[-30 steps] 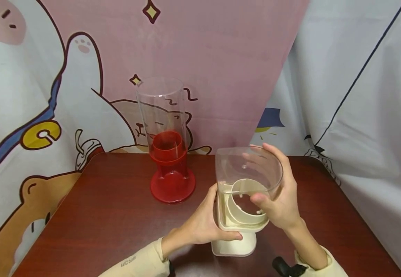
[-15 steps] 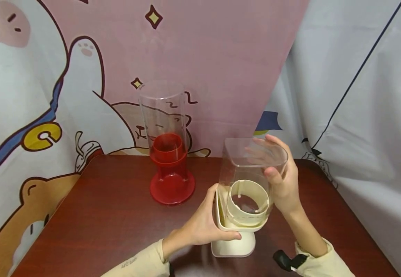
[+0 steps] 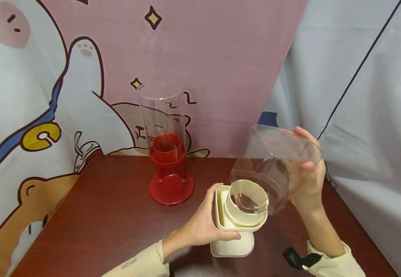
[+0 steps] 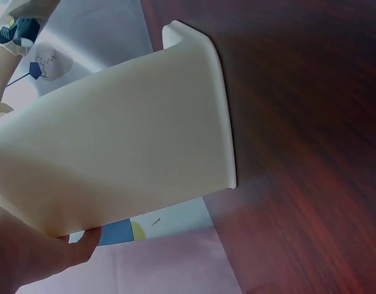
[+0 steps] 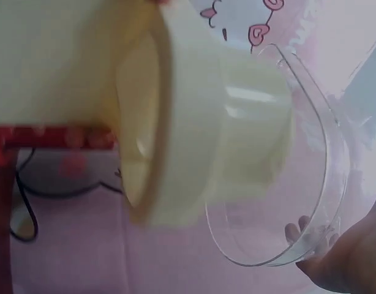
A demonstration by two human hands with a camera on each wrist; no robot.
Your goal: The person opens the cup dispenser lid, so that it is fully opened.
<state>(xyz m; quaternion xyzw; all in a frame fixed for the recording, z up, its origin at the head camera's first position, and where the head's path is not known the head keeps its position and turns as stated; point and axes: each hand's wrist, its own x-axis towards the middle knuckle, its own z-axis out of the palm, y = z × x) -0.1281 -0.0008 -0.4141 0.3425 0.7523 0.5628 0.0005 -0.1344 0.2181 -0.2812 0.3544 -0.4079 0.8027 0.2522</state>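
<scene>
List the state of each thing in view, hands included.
Cream plastic stand: upright on the dark red wooden table, round collar uncovered.
Clear plastic squarish container: off the collar, tilted, looks empty.
Red plastic round-footed stand: upright on the table.
Clear plastic cylinder: upright on the red stand, top open.
Left hand: grips the cream stand.
Right hand: holds the container.

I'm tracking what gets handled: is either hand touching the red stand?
No, the left hand grips the cream base and the right hand holds the clear container, both away from the red stand.
</scene>
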